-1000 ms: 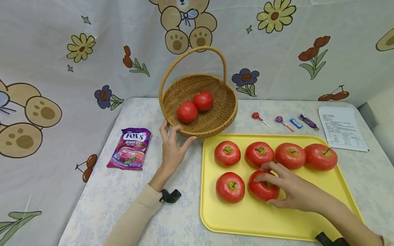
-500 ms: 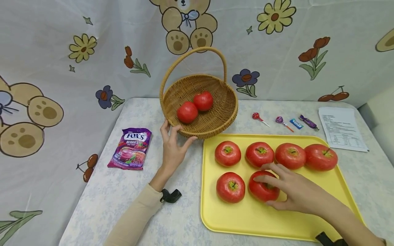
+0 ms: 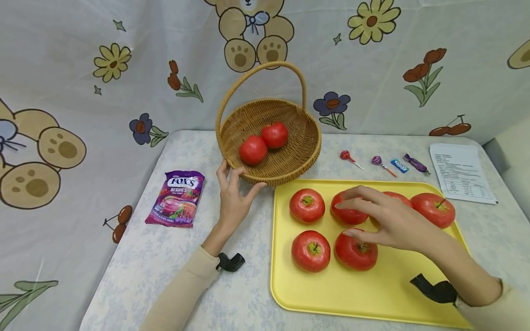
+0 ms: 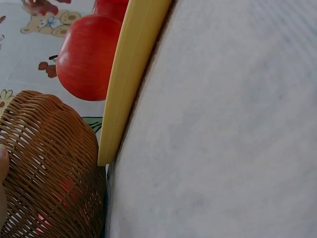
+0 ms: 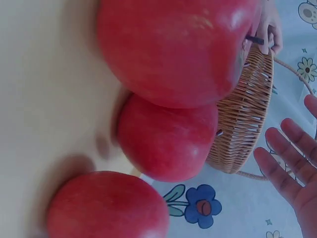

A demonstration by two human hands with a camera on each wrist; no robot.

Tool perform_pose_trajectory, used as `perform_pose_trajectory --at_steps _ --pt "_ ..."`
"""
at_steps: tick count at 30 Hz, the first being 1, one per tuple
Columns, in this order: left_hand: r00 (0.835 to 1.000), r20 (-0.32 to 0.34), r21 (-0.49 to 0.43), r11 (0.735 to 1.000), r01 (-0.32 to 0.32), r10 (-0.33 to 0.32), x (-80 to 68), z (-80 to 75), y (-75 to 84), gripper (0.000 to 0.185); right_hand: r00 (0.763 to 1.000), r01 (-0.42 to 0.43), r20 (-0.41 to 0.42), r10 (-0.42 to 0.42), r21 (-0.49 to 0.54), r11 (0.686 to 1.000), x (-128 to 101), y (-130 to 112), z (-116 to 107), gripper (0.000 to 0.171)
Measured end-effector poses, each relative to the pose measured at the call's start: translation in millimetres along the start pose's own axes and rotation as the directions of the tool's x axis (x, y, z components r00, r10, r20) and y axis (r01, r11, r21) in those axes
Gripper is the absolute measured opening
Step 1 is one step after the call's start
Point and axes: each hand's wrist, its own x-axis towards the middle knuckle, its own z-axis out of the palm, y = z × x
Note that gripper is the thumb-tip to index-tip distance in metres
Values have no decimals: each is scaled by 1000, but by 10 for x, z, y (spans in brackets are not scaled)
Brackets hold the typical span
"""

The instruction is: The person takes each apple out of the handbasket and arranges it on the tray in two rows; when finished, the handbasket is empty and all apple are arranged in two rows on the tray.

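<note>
My left hand (image 3: 233, 202) grips the front-left rim of a wicker basket (image 3: 300, 171), fingers over the edge and thumb beneath. The basket tilts toward me and holds two red apples; one apple (image 3: 253, 150) lies nearer the rim. My right hand (image 3: 391, 220) hovers over the yellow tray (image 3: 331, 294) with loosely bent fingers, holding nothing. Several apples sit in two rows on that tray. Below the thumb is a front-row apple (image 3: 357, 255); the back-row apples behind the hand are partly hidden. The right wrist view shows the fingers (image 5: 292, 139) spread and apart from the apples.
A purple candy bag (image 3: 175, 197) lies left of the basket. Behind the tray are a red lollipop (image 3: 345, 155), a purple lollipop (image 3: 377, 160), small wrapped sweets (image 3: 416, 164) and a printed sheet (image 3: 461, 172). A patterned cloth (image 3: 165, 37) hangs behind the table.
My right hand has lifted off the front-row apple and moved up and away toward the back row, leaving that apple on the tray. The left hand and basket have stayed put.
</note>
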Motion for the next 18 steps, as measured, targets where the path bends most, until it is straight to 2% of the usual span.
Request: perform_pose_trajectory --at_steps 5,13,18 --pt "1000 2 1 1000 2 -2 2 2 -12 48 1000 5 19 -6 54 999 237 81 3 50" --pt "1000 6 10 1000 4 -4 -1 -2 -4 49 997 -31 75 14 228 973 605 208 -13 46" --pt "1000 5 16 1000 0 0 5 -2 -5 50 997 -18 73 -1 256 966 812 255 4 43"
